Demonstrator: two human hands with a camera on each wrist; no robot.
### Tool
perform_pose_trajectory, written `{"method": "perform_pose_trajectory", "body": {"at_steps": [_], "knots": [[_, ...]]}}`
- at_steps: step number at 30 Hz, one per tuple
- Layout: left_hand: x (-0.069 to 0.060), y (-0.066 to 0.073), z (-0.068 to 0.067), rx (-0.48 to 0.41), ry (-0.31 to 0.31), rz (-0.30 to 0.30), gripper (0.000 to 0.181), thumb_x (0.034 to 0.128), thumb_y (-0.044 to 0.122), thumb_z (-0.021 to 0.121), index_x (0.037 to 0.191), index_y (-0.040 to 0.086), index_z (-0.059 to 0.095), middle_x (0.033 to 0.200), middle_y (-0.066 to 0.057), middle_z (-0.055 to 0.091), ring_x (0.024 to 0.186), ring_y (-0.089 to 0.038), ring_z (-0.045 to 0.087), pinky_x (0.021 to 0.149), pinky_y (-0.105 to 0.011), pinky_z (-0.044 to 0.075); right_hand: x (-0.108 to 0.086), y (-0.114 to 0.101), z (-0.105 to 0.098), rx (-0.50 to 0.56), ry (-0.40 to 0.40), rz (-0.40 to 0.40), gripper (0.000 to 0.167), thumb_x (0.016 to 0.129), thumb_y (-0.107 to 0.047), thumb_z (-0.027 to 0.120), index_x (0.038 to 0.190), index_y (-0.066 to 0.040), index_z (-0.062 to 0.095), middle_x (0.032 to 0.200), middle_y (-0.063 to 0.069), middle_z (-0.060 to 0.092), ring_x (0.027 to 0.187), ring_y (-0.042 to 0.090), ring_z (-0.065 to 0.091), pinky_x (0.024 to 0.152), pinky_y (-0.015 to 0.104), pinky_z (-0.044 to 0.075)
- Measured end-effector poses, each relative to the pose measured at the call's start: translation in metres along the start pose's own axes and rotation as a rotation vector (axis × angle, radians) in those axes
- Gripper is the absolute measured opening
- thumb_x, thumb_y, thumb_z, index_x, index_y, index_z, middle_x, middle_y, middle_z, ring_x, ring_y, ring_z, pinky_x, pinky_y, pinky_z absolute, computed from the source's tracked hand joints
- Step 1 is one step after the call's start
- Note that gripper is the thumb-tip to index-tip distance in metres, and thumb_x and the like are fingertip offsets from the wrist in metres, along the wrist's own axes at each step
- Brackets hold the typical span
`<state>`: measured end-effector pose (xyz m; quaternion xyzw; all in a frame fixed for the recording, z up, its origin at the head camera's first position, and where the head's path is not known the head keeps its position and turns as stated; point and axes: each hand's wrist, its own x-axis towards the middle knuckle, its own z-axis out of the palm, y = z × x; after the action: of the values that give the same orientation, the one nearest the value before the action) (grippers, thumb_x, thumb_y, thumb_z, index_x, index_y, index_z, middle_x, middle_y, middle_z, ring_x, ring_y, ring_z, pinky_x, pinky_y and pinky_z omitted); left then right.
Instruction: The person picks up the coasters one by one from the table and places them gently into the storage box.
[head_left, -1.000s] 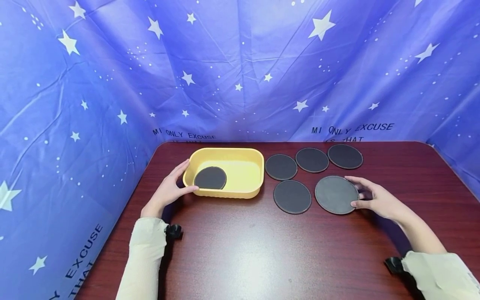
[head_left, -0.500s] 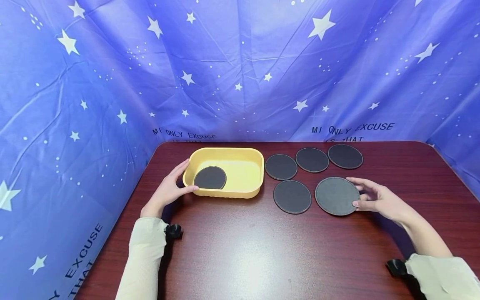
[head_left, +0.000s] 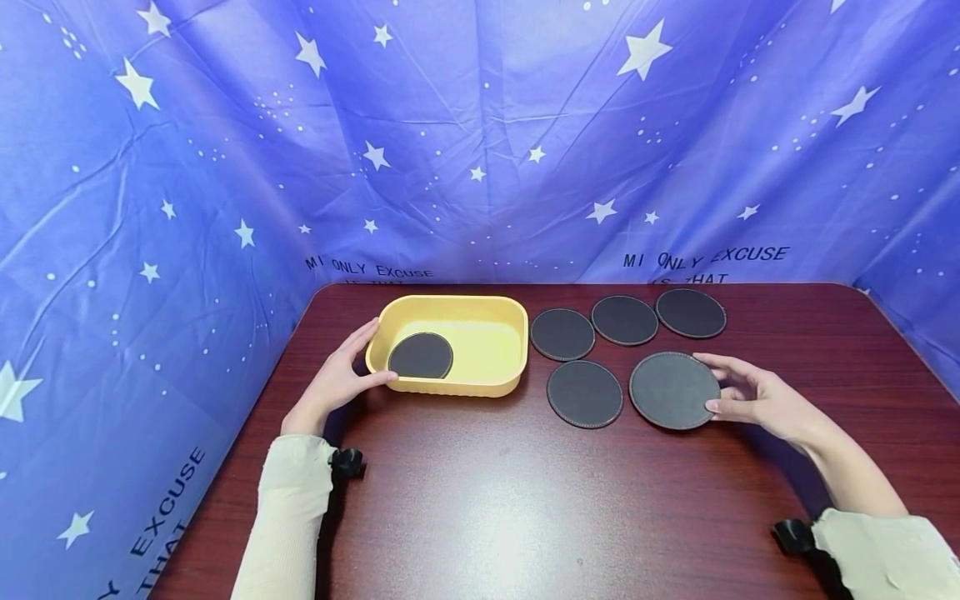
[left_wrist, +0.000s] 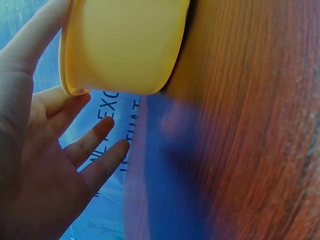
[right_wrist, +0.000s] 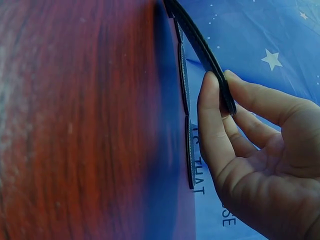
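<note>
My left hand (head_left: pixel 337 383) touches the left end of a yellow plastic basin (head_left: pixel 517 350), thumb at the front rim and fingertips at the side. In the left wrist view its fingers (left_wrist: pixel 102 165) are spread fairly straight, some clear of the basin (left_wrist: pixel 125 45). A round black coaster (head_left: pixel 420 357) lies inside the basin. Between thumb and fingers, my right hand (head_left: pixel 772 404) pinches the right edge of another round coaster (head_left: pixel 673 390), dark grey with a stitched border. The right wrist view shows this coaster (right_wrist: pixel 210 55) edge-on, tilted, its gripped edge raised off the table.
Several more black coasters lie flat: one (head_left: pixel 585 393) just left of the held one, others (head_left: pixel 562 333) in a row at the back, right of the basin. The dark red wooden table (head_left: pixel 495 483) meets a blue star-patterned curtain (head_left: pixel 480 167) behind and at the sides.
My right hand has shifted slightly to the right, and the pinched coaster has moved only a little. The left hand and the basin have stayed still.
</note>
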<state>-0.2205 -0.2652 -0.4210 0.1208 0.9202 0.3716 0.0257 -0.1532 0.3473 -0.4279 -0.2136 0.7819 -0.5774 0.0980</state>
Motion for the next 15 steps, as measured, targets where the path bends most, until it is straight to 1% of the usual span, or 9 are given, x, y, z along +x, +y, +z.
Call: {"method": "perform_pose_trajectory", "body": {"at_steps": [7, 10, 15], "knots": [[-0.0002, 0.0, 0.0005, -0.001, 0.001, -0.002, 0.099, 0.08, 0.037, 0.083, 0.159, 0.02, 0.027, 0.167, -0.002, 0.022, 0.155, -0.03, 0.017, 0.123, -0.06, 0.019, 0.0014, -0.0005, 0.0008, 0.071, -0.019, -0.014, 0.065, 0.09, 0.015, 0.057, 0.15, -0.002, 0.038, 0.115, -0.006, 0.067, 0.091, 0.006, 0.07, 0.077, 0.021, 0.06], [-0.0001, -0.0003, 0.0007, 0.004, 0.002, 0.0, 0.099, 0.08, 0.038, 0.083, 0.159, 0.021, 0.027, 0.167, -0.002, 0.022, 0.155, -0.031, 0.017, 0.123, -0.06, 0.019, 0.002, -0.0015, 0.0009, 0.066, -0.013, -0.008, 0.065, 0.09, 0.014, 0.058, 0.15, -0.002, 0.038, 0.114, -0.007, 0.067, 0.091, 0.006, 0.07, 0.077, 0.022, 0.06], [0.0, -0.0009, 0.0007, 0.008, 0.004, 0.007, 0.099, 0.0801, 0.037, 0.083, 0.159, 0.02, 0.027, 0.167, -0.002, 0.022, 0.155, -0.031, 0.018, 0.122, -0.06, 0.02, 0.0038, -0.0036, 0.001, 0.026, 0.004, 0.003, 0.067, 0.089, 0.013, 0.061, 0.15, -0.001, 0.038, 0.112, -0.008, 0.068, 0.086, 0.005, 0.07, 0.075, 0.021, 0.06]]}}
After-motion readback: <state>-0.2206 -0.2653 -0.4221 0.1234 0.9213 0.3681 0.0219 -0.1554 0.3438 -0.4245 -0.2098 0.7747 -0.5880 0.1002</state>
